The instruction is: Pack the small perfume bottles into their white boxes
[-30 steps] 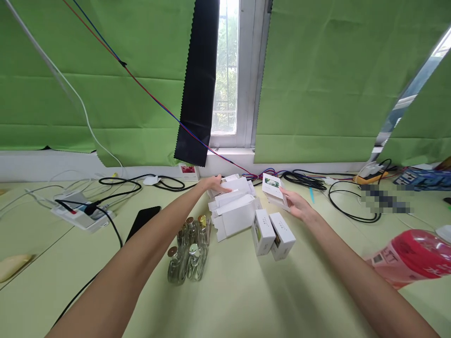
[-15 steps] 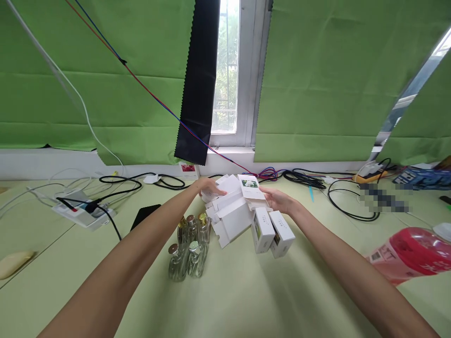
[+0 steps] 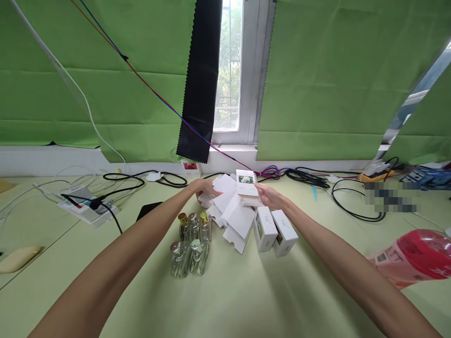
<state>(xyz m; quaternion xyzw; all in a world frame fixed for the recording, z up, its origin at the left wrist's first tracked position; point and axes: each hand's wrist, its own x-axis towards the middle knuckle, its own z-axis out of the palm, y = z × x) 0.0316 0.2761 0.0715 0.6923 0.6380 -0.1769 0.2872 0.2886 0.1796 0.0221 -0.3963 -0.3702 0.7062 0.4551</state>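
Toward the left edge of the pale green counter (image 3: 225, 300) a white power strip (image 3: 89, 210) lies with a black cable plugged in, and a dark phone (image 3: 148, 210) rests nearer the middle. In front of that stands a cluster of small glass bottles (image 3: 192, 244) with gold and silver caps, upright and touching one another. The left hand (image 3: 204, 188) reaches past them to the far side of a loose pile of flattened white cartons (image 3: 234, 216); its fingers rest curled on the pile's back left edge, though whether they pinch a carton cannot be told. Just right of it, the right hand (image 3: 269, 196) holds up a single white carton (image 3: 246, 185) with a small flower picture, gripped at its lower right edge between thumb and fingers, its long axis running away from the person, over the pile's far side. The two hands are near each other, the held carton between them. Two assembled boxes (image 3: 275, 230) lie side by side just right of the pile, below the right wrist. At the right edge lies a red plastic bottle (image 3: 416, 253), well apart.
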